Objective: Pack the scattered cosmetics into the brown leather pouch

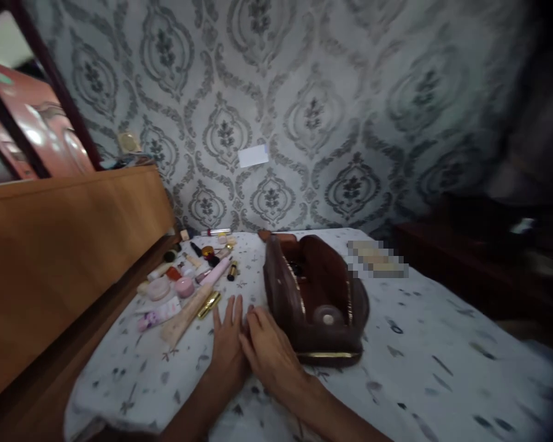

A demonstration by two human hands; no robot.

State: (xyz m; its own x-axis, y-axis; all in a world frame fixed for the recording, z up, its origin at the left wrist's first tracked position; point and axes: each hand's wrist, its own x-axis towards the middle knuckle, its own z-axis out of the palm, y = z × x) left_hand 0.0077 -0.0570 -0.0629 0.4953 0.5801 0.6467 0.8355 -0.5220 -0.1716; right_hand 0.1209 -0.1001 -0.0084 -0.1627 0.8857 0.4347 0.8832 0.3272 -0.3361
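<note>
Both bare forearms come in from the near edge, the left forearm (196, 402) slanting far and right, the right forearm (336, 408) slanting far and left — so the hands meet near the middle. The left hand (228, 345) is palm down, its fingers (229, 312) stretched toward the far side and slightly parted. The right hand (273, 353), back upward, sits close against its right side, fingers together and bent at the knuckles — what lies beneath them is hidden. Its thumb (246, 347) points toward the left hand.
</note>
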